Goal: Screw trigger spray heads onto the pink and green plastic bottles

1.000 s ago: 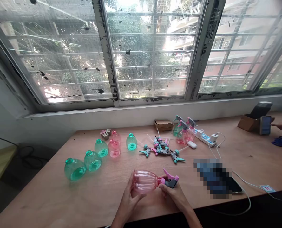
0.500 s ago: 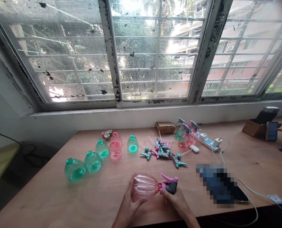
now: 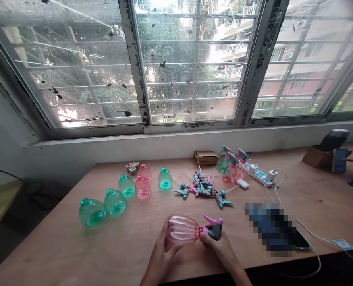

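From my end, the left hand [image 3: 163, 250] cups the ribbed, clear-pink plastic bottle [image 3: 182, 229] at near centre; the right hand [image 3: 219, 244] pinches its pink-and-grey trigger head [image 3: 215, 231]. Seemingly head fitting; next calls for steady twisting.

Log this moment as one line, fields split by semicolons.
left hand: holds pink bottle by base end; right hand: grips sprayer head at bottle neck; bottle: held sideways; beyond: loose sprayer heads, green bottles
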{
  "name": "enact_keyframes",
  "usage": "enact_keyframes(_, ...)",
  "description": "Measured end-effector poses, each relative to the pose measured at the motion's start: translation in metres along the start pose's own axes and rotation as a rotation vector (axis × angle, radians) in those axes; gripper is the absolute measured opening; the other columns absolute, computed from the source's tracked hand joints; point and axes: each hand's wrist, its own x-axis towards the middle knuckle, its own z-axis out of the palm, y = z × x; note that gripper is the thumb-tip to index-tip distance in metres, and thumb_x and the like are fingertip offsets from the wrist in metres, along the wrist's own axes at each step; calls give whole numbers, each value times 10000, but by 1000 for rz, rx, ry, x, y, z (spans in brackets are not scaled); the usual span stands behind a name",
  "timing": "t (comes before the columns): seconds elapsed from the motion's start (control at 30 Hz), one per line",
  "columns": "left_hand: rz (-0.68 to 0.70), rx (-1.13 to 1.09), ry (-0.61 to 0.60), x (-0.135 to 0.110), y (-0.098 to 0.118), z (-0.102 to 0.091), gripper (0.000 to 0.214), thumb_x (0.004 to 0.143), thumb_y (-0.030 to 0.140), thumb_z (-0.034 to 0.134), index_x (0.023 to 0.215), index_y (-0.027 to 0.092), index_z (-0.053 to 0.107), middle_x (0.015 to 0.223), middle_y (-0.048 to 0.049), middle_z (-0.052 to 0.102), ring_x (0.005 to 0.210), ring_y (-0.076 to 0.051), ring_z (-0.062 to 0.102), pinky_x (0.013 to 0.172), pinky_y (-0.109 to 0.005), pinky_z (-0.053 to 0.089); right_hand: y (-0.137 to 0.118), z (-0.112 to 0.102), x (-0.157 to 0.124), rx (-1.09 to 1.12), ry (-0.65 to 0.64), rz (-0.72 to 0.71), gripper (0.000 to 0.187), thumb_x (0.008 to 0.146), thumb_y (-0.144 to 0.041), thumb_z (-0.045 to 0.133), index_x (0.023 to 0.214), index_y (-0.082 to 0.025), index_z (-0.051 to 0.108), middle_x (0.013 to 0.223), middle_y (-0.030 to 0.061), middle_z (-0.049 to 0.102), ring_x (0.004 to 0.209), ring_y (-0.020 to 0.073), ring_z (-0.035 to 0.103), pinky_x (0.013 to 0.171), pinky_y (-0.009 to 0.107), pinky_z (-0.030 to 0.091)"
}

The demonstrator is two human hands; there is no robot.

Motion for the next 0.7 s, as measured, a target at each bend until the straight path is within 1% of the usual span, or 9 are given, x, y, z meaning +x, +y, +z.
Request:
enact_keyframes(0.1,-27,-48,-38,1,0,-1,900,724,420,757,1482,244,304,1559,-81,364,1430,-286,334,1198,-436,250,3,0,1,43,-1,11,371,792,-452,776,921,-164,581,646,18,671,462,151,566,442,249,436)
enact_keyframes(0.2,-31,-72,-50,3,-5,-3,807,770,448,702,1462,222,354,1560,-98,356,1433,-280,329,1200,-448,240,5,0,1,49,2,7,378,782,-442,788,928,-160,583,638,19,671,451,153,569,429,248,441)
enact_keyframes(0.27,-24,-58,-40,3,-9,-3,758,786,442,687,1450,244,380,1560,-81,360,1438,-279,317,1203,-454,227,5,0,1,50,9,1,386,778,-445,790,937,-158,588,637,20,673,458,160,575,436,253,449)
enact_keyframes(0.37,6,-48,-45,2,-12,-1,758,797,414,686,1463,307,341,1580,-30,322,1446,-272,296,1210,-451,203,4,1,3,47,45,-16,392,779,-464,784,934,-148,613,628,23,670,460,161,572,440,254,442)
enact_keyframes(0.43,17,-43,-57,1,-12,-1,761,808,401,679,1471,330,313,1590,-13,298,1454,-271,275,1214,-457,189,3,0,3,52,62,-12,399,773,-480,783,930,-149,624,629,22,670,460,162,568,440,255,437)
enact_keyframes(0.5,12,-41,-65,1,-10,-1,833,780,397,712,1486,316,277,1598,-27,276,1465,-278,242,1218,-459,177,3,0,2,57,62,0,401,767,-482,788,935,-157,623,634,16,670,464,158,562,449,256,434)
enact_keyframes(0.57,-8,-58,-71,1,-9,-2,921,732,410,756,1496,272,262,1590,-67,297,1463,-296,243,1215,-465,184,3,-1,1,38,42,3,406,764,-466,797,963,-158,622,612,0,658,475,151,552,477,256,434)
enact_keyframes(0.63,-30,-69,-66,1,-9,-1,915,719,430,760,1485,236,298,1562,-98,356,1450,-314,274,1209,-478,198,3,-1,0,3,13,0,418,760,-451,806,990,-154,623,596,-10,650,489,147,548,502,257,431)
enact_keyframes(0.7,-32,-59,-45,2,-9,-1,864,733,433,746,1468,242,334,1555,-93,373,1446,-313,286,1208,-481,203,3,-1,-1,-16,-3,-2,420,762,-455,801,994,-154,622,626,-1,662,494,146,550,503,256,428)
